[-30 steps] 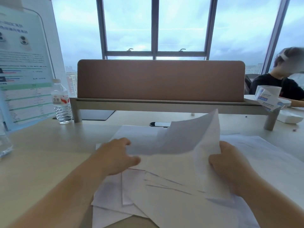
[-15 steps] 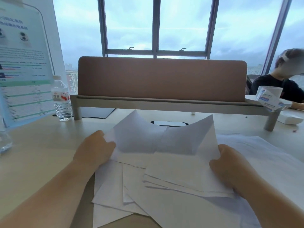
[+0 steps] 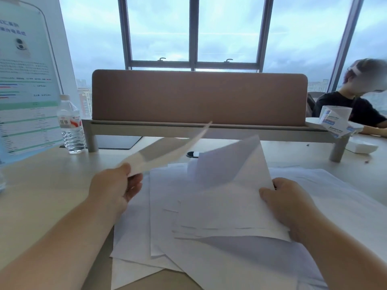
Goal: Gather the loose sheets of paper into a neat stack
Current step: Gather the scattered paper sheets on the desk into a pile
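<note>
The left hand (image 3: 114, 189) is pinching one raised sheet (image 3: 167, 152) between its fingers (image 3: 134, 181); the right hand (image 3: 287, 203) is clamping a small stack (image 3: 228, 208) above the loose sheets (image 3: 146, 243).

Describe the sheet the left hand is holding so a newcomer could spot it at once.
Start at the brown desk divider below the window. In front of it, the left hand pinches one sheet by its near corner. Unlike the other papers, it is lifted clear and seen almost edge-on.

An office: a shared bench (image 3: 41, 195) with a brown divider screen (image 3: 199, 97) (a coworker (image 3: 356, 105) opposite), high-rise windows (image 3: 194, 30) behind.
</note>
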Motion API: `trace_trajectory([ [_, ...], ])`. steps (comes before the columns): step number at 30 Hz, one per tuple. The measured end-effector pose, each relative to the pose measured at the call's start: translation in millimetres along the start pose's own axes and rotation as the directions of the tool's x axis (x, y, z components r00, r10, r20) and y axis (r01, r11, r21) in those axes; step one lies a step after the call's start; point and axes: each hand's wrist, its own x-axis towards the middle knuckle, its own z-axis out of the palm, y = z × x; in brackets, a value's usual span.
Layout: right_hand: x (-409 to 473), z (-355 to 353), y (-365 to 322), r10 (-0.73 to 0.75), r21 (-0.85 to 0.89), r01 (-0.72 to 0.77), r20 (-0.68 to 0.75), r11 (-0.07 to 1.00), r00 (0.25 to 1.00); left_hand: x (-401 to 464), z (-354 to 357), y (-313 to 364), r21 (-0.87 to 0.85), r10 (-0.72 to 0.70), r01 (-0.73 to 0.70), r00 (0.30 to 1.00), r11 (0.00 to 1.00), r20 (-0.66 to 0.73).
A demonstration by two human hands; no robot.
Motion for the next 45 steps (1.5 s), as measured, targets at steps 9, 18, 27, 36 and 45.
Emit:
trace_trajectory([
  [9, -5.2, 3.2, -6.4, 0.171, 0.341, -0.287, 0.333, 0.895, 0.928, -59.4, 30.5, -20.8, 0.721, 0.23, -0.623, 0.782, 0.305, 0.579],
  [18, 11.1, -0.1, 3.6, 0.126, 0.466, -0.095, -0.037, 0.88, 0.991, -44.4, 23.5, -16.8, 0.851, 0.116, -0.425, 0.905, 0.307, 0.41],
  [27, 17.1, 5.4, 7.4, 0.222, 0.597, -0.149, -0.051, 0.788, 0.974, -68.1, 45.3, -32.7, 0.87, 0.092, -0.48, 0.867, -0.109, 0.49],
  [36, 20.0, 10.0, 8.6, 0.271, 0.681, -0.165, -0.052, 0.713, 0.961, -76.9, 43.2, -20.5, 0.885, 0.054, -0.447, 0.894, 0.13, 0.444],
  [45, 6.6, 13.1, -0.9, 0.254, 0.694, -0.171, -0.017, 0.699, 0.967, -109.7, 41.7, -7.9, 0.862, -0.117, -0.506, 0.854, 0.042, 0.507],
])
